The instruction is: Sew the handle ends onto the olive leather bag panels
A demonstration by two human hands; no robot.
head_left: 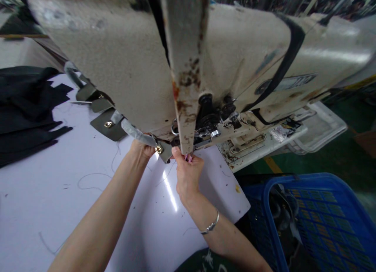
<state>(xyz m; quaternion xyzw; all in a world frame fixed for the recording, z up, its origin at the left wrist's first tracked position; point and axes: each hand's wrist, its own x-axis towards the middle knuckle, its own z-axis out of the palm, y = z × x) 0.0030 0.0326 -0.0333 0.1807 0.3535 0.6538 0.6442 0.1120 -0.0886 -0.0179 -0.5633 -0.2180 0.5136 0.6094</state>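
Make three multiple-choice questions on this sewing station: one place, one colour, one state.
1. Where is the dark cloth? A on the pale table; B inside the crate; C on the floor.
2. What colour is the plastic crate? A red; B blue; C yellow.
3. What is the right hand doing? A pinching something pink at the sewing machine; B lying flat on the cloth; C gripping the crate.

1 A: it rests on the table top.
2 B: its walls show blue.
3 A: fingers close on it.
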